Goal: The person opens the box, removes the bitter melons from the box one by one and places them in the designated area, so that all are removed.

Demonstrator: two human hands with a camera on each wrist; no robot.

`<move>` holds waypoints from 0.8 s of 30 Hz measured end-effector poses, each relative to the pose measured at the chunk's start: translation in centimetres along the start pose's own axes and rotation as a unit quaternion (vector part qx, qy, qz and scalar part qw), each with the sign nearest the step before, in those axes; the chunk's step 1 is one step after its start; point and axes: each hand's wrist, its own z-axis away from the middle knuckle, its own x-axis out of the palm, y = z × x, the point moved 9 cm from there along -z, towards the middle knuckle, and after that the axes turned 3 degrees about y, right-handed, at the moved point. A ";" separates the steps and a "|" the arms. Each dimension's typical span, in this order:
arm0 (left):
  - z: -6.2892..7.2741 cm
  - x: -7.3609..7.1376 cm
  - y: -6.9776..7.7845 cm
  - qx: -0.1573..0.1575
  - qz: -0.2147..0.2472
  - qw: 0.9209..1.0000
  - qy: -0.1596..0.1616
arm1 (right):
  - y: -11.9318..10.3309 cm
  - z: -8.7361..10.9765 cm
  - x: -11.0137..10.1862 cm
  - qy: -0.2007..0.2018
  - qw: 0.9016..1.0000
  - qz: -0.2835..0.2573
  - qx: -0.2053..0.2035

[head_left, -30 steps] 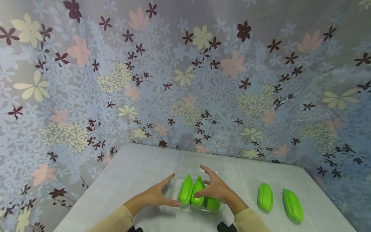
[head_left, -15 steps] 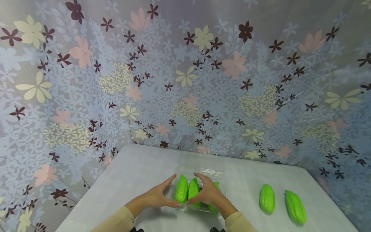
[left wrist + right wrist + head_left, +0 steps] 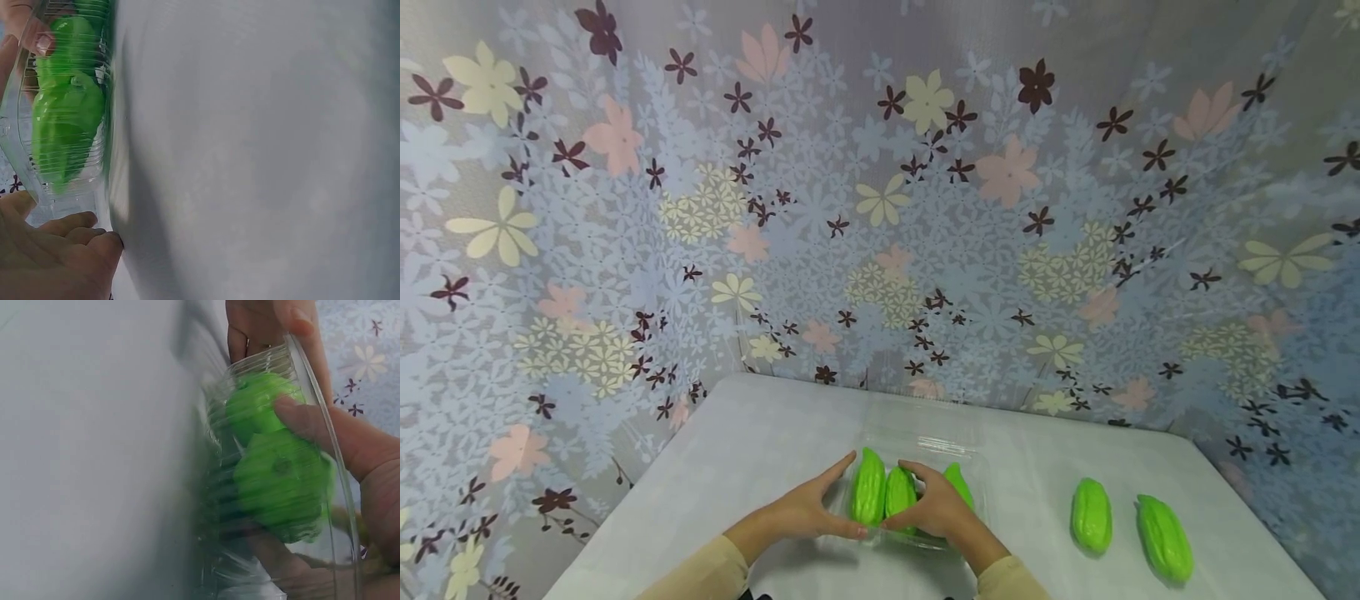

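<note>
A clear plastic box (image 3: 917,543) with an open lid (image 3: 921,417) holds three bright green, ridged star fruits. My right hand (image 3: 943,504) reaches into the box and grips the middle star fruit (image 3: 900,498), its thumb toward the near end and index finger toward the far tip. The left star fruit (image 3: 868,490) lies beside it. Partly behind my right hand is the third star fruit (image 3: 958,483), tilted. My left hand (image 3: 805,507) stands at the box's left end with thumb and index finger spread, thumb near the front corner. In the left wrist view, its fingers (image 3: 78,225) lie close to the box end.
Two more green star fruits lie on the white table to the right, one nearer star fruit (image 3: 1092,517) and one outer star fruit (image 3: 1165,540). A flowered curtain (image 3: 880,208) hangs behind the table (image 3: 760,433) and at its sides.
My right hand has lowered onto the middle star fruit and shifted left. The left and middle fruits sit further left, and the third shows more tilted. My left hand has barely moved.
</note>
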 end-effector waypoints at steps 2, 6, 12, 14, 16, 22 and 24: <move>0.0 0.0 -0.1 -0.001 -0.002 1.000 0.002 | 0.2 0.0 0.1 -0.003 1.000 -0.022 -0.001; -0.2 0.0 -0.3 -0.004 -0.007 1.000 0.005 | 0.1 0.1 0.0 -0.004 0.999 -0.035 -0.001; -0.3 0.2 -0.4 -0.003 0.000 1.000 0.002 | -0.3 0.6 -0.2 -0.002 0.998 -0.055 -0.008; -0.4 0.2 -0.5 -0.003 0.001 1.000 0.001 | -0.5 0.7 -0.3 -0.003 0.998 -0.061 -0.014; -0.3 0.2 -0.5 -0.004 0.000 1.000 0.001 | -0.5 0.8 -0.3 -0.004 0.998 -0.064 -0.017; -0.4 0.2 -0.6 -0.004 0.001 1.000 0.001 | -0.7 0.9 -0.3 -0.004 0.997 -0.069 -0.025; -0.4 0.2 -0.7 -0.004 0.001 1.000 0.001 | -0.8 0.9 -0.4 -0.004 0.997 -0.072 -0.025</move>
